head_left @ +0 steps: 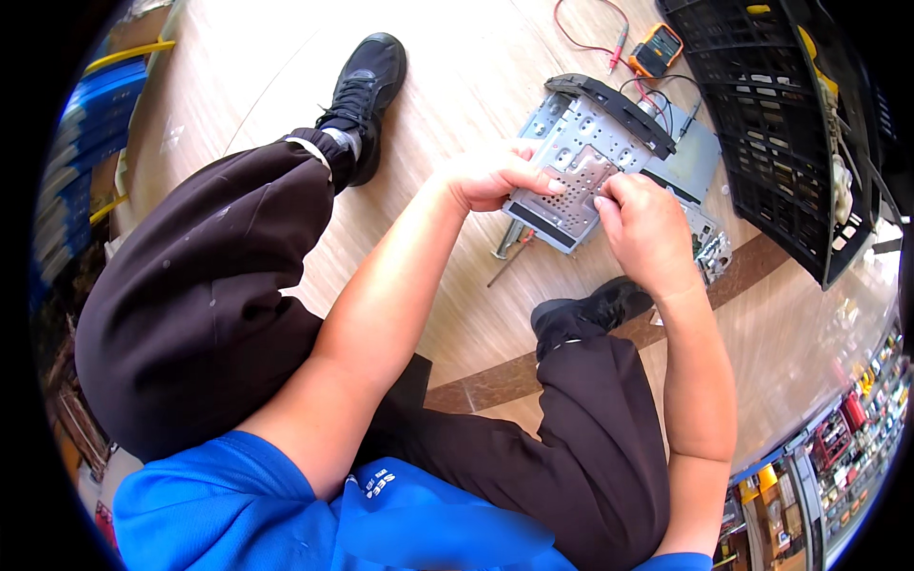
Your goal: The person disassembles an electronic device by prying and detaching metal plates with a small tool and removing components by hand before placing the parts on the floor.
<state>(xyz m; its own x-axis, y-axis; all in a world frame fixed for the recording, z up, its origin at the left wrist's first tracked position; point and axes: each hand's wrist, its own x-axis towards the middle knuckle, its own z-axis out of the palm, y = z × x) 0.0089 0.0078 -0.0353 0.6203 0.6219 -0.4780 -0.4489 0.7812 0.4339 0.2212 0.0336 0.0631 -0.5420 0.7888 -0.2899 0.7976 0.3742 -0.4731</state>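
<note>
A silvery metal chassis (pixel 592 129) of some electronic device, with a curved black front panel (pixel 619 112), is tilted above the floor ahead of me. My left hand (pixel 487 181) grips its left edge, thumb on top, the other fingers mostly hidden. A perforated metal plate (pixel 577 190) lies on the chassis's near part. At that plate's right edge is my right hand (pixel 649 230), its fingers curled into a pinch; whatever they hold is hidden. Under the chassis, a thin rod-like tool (pixel 508 263) lies on the floor.
An orange-and-black multimeter (pixel 657 49) with a red probe (pixel 619 44) lies beyond the chassis. To the right stands a black plastic crate (pixel 776 124). A green circuit board (pixel 710 246) lies past my right hand. My shoes (pixel 367 90) flank the work; crowded shelves (pixel 838 466) stand lower right.
</note>
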